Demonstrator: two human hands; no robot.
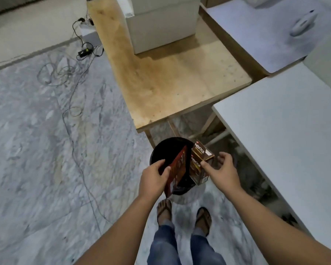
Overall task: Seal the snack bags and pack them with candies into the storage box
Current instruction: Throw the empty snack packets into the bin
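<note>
You've got 2 cartons over the black bin [161, 150] on the floor, and that is where it could go wrong: the task wants snacks sealed and packed into a storage box, so if either carton has anything in it, letting go here loses it. I can't tell from above whether they're empty. No storage box, snack bags or candies that I can pick out anywhere in view, so the packing looks not yet begun.

Your left hand [154, 177] grips the red carton [177, 172], thumb on the near face, fingers curled round the far side, carton tilted and its lower end already inside the rim. A slip there drops it straight in.

Your right hand [223, 169] is the shakier one. The thumb presses the side of the brown carton [199, 165], but the fingers look spread and mostly off it, so that's a light pinch at best. The carton sits over the bin's right rim, not the middle; released now, I'd judge it could clip the rim and tumble to the floor beside your feet.

Both arms reach forward and down, wrists near each other, cartons just beside one another between the hands, the wooden table [180, 83] well beyond
</note>
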